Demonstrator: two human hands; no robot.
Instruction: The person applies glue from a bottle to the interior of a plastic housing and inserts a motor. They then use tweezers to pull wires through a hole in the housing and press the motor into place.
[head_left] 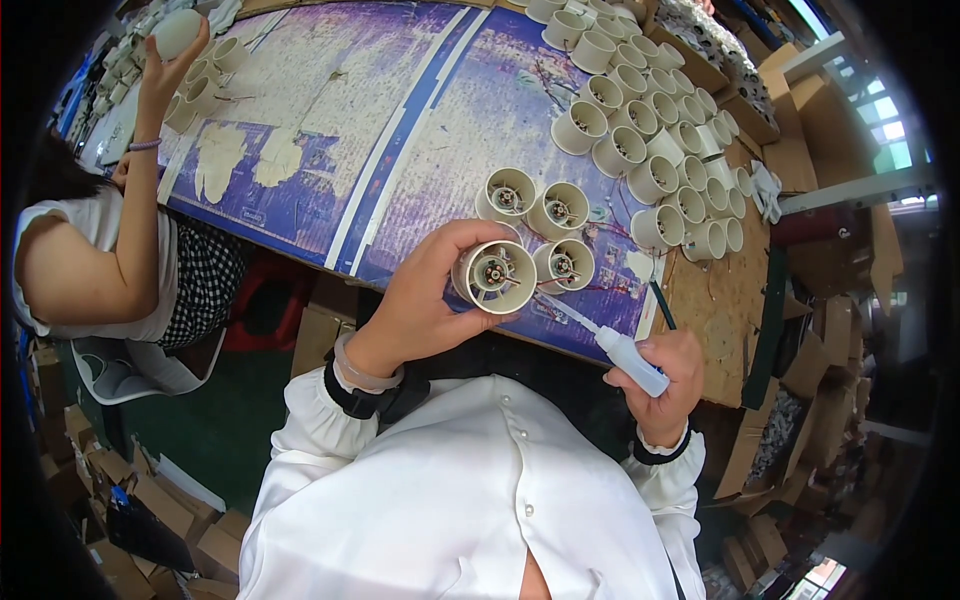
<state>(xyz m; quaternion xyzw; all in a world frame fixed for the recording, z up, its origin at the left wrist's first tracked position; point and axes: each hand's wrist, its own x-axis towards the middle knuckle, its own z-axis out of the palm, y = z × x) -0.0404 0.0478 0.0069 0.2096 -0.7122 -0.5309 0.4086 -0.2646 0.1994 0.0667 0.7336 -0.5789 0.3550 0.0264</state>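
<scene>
My left hand point(430, 295) is closed around a white plastic cup-shaped housing point(495, 277), its open mouth facing me. Inside the housing a small round part with wires sits on spokes. In my right hand point(665, 380) is a small translucent squeeze bottle point(632, 361), its long thin nozzle pointing up and left, with the tip near the held housing; whether it touches I cannot tell. Just beyond stand similar housings, one at the back left point(506, 193), one at the back right point(559, 211) and one beside the held piece point(564, 264).
Many more white housings point(620, 150) crowd the table's right side, some trailing thin wires. A dark green stick point(662, 305) lies near the front edge. To the left, a seated person point(100, 250) holds up a round white piece point(177, 35). Cardboard boxes point(835, 330) stand at the right.
</scene>
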